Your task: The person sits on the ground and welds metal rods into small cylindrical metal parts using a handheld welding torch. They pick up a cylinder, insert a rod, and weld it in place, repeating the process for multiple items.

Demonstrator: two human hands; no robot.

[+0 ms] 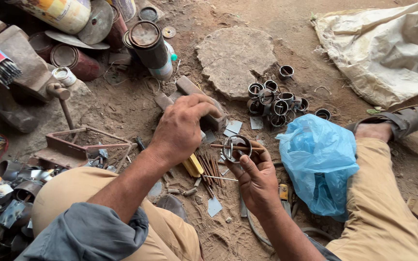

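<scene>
My right hand (pixel 256 178) holds a short metal ring (pixel 236 147) upright between thumb and fingers, with a thin rod (pixel 218 146) lying across it. My left hand (pixel 182 126) is closed over the near end of a rusty metal block (pixel 189 89) resting on the dirt, just left of the ring. Under both hands lie several thin rust-coloured rods (pixel 209 169) and a yellow-handled tool (pixel 193 166).
A cluster of several metal rings (pixel 275 100) sits beyond the hands, beside a flat round stone (pixel 235 58). A blue plastic bag (pixel 318 162) lies at right by my leg and sandalled foot (pixel 393 125). Cans (pixel 146 43), a metal frame (pixel 81 145) and scrap (pixel 3 203) crowd the left.
</scene>
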